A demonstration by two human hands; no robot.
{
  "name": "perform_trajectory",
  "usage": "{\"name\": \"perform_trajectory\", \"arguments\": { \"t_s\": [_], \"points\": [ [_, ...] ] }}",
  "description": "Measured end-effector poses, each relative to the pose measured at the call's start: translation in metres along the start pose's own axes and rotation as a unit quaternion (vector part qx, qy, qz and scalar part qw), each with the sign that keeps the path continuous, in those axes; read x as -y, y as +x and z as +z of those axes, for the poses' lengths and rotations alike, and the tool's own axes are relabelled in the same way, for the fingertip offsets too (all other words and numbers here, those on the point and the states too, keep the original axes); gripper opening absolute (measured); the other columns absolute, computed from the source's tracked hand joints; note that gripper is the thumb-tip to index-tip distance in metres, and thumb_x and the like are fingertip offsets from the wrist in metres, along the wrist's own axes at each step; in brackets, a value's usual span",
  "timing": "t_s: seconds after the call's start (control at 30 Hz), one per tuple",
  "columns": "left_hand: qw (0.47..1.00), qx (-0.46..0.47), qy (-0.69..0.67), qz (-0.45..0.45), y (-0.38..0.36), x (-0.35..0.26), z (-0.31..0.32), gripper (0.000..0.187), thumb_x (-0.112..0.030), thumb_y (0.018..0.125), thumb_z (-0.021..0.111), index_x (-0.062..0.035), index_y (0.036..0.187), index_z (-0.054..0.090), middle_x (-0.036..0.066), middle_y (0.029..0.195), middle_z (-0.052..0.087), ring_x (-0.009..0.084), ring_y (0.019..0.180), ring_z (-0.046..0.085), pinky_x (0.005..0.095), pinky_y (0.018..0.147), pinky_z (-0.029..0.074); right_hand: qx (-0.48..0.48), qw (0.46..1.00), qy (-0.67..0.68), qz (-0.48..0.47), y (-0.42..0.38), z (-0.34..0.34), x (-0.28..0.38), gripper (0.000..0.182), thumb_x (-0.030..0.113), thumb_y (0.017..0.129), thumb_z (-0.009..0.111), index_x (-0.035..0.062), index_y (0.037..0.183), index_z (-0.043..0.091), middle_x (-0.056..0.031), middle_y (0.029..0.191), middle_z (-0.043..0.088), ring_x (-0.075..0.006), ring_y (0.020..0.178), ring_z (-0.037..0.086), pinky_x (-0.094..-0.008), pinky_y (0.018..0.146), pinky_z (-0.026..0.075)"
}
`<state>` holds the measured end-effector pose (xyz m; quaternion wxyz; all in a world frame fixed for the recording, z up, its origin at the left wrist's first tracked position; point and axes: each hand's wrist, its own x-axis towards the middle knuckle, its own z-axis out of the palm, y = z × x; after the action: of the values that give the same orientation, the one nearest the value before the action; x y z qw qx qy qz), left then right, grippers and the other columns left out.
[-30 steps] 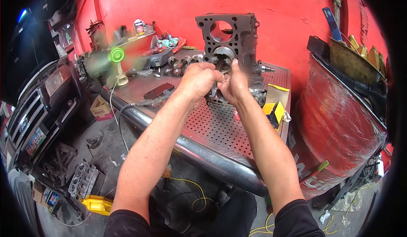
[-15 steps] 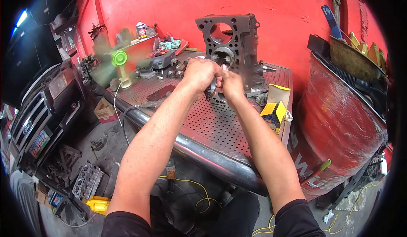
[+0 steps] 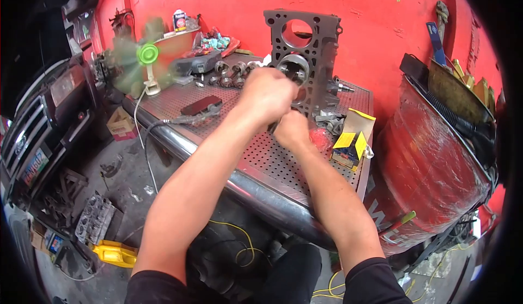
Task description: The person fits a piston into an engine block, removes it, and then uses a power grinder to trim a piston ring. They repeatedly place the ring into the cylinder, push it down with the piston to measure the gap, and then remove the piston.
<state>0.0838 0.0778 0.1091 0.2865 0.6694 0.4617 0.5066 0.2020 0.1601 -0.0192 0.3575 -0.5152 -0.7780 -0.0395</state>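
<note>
A dark metal engine block (image 3: pixel 325 53) stands upright on the perforated bench (image 3: pixel 272 160), its round bores facing me. At the second bore sits a bright metal ring (image 3: pixel 300 62) with dark metal inside it. My left hand (image 3: pixel 267 95) is closed in a fist just in front of that bore, slightly blurred. Below it and close by, my right hand (image 3: pixel 292 129) is closed too, low in front of the block. Whatever the fingers hold is hidden behind the hands.
Several pistons (image 3: pixel 231 76) lie on the bench left of the block, near a green fan (image 3: pixel 148 54). To the right stand an opened yellow-and-black box (image 3: pixel 348 154) and a plastic-wrapped red drum (image 3: pixel 430 157). A yellow cable (image 3: pixel 248 230) runs along the floor.
My right hand has moved down, below my left hand. A dark curved piece that showed between the hands is now hidden. The whole view has shifted slightly.
</note>
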Motion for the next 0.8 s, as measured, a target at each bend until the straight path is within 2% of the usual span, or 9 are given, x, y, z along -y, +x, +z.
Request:
{"name": "perform_trajectory", "arguments": {
  "t_s": [0.07,0.13,0.23,0.4,0.43,0.53,0.6,0.7,0.8],
  "points": [
    [0.997,0.007,-0.068,0.036,-0.051,0.004,-0.03,0.025,-0.002,0.082,0.065,0.0079,0.105,0.069,0.012,0.084,0.069,0.0169,0.075,0.066,0.0274,0.067,0.05,0.103,0.993,-0.001,-0.062,-0.012,-0.012,0.025,0.036,0.04,0.095,0.056,0.009,0.095,0.075,-0.0221,0.089,0.072,-0.0411,0.088,0.07,-0.0531,0.083,0.055],
    [0.987,-0.012,-0.159,0.008,-0.099,0.018,-0.052,0.039,0.0,0.084,0.064,0.0099,0.122,0.063,0.014,0.093,0.072,0.0161,0.078,0.068,0.0274,0.069,0.053,0.112,0.989,0.041,-0.086,-0.013,0.005,0.031,0.039,0.041,0.094,0.058,0.0063,0.094,0.075,-0.023,0.089,0.072,-0.0422,0.088,0.069,-0.0528,0.082,0.054],
    [0.971,-0.114,-0.206,-0.038,-0.139,0.056,-0.069,0.041,0.003,0.086,0.064,0.0117,0.127,0.06,0.014,0.099,0.073,0.0165,0.082,0.069,0.0279,0.075,0.056,0.171,0.97,0.17,-0.02,-0.013,0.008,0.047,0.042,0.043,0.096,0.058,0.0042,0.099,0.074,-0.0183,0.088,0.074,-0.0329,0.08,0.071,-0.0439,0.072,0.055],
    [0.966,-0.135,-0.212,-0.06,-0.136,0.103,-0.083,0.042,0.003,0.088,0.061,0.0084,0.13,0.061,0.015,0.102,0.074,0.0156,0.081,0.07,0.0258,0.069,0.057,0.278,0.779,0.544,0.143,-0.017,0.004,0.073,0.058,0.054,0.104,0.044,0.0022,0.119,0.065,-0.0116,0.101,0.073,-0.0166,0.075,0.068,-0.0286,0.062,0.051],
    [0.959,-0.13,-0.245,-0.058,-0.134,0.096,-0.079,0.036,0.007,0.088,0.061,0.0124,0.124,0.063,0.012,0.103,0.072,0.0143,0.085,0.068,0.0279,0.076,0.056,0.294,0.785,0.523,0.156,-0.016,0.005,0.078,0.075,0.068,0.104,0.031,0.0029,0.128,0.058,-0.0119,0.101,0.072,-0.0183,0.074,0.067,-0.031,0.062,0.052],
    [0.958,-0.064,-0.279,-0.026,-0.121,0.087,-0.072,0.036,0.007,0.088,0.06,0.0124,0.123,0.062,0.012,0.104,0.072,0.0143,0.089,0.068,0.0283,0.079,0.056,0.341,0.692,0.606,0.193,-0.016,0.011,0.074,0.087,0.077,0.1,0.024,0.0032,0.131,0.056,-0.0106,0.098,0.071,-0.0184,0.076,0.066,-0.0314,0.064,0.053],
    [0.951,-0.043,-0.3,-0.061,-0.113,0.077,-0.067,0.039,0.007,0.089,0.06,0.0129,0.128,0.059,0.012,0.107,0.071,0.0135,0.095,0.067,0.0281,0.083,0.055,0.269,0.659,0.679,0.181,-0.014,0.002,0.077,0.087,0.077,0.099,0.023,0.0013,0.127,0.056,-0.0143,0.102,0.07,-0.0194,0.078,0.067,-0.0335,0.074,0.057],
    [0.953,-0.014,-0.297,-0.065,-0.105,0.076,-0.06,0.046,0.006,0.089,0.062,0.0128,0.134,0.054,0.012,0.112,0.07,0.0126,0.099,0.066,0.0265,0.086,0.053,0.138,0.674,0.692,0.22,-0.01,-0.002,0.079,0.076,0.07,0.103,0.031,0.0017,0.121,0.059,-0.0147,0.099,0.069,-0.0198,0.076,0.067,-0.034,0.069,0.058],
    [0.967,-0.036,-0.251,0.002,-0.102,0.07,-0.046,0.052,0.008,0.084,0.065,0.0112,0.136,0.054,0.012,0.11,0.072,0.017,0.093,0.07,0.0292,0.088,0.056,0.101,0.647,0.716,0.244,-0.006,-0.011,0.074,0.073,0.069,0.103,0.033,0.0033,0.117,0.06,-0.0129,0.096,0.068,-0.0196,0.076,0.067,-0.0342,0.07,0.057]
  ]
}}
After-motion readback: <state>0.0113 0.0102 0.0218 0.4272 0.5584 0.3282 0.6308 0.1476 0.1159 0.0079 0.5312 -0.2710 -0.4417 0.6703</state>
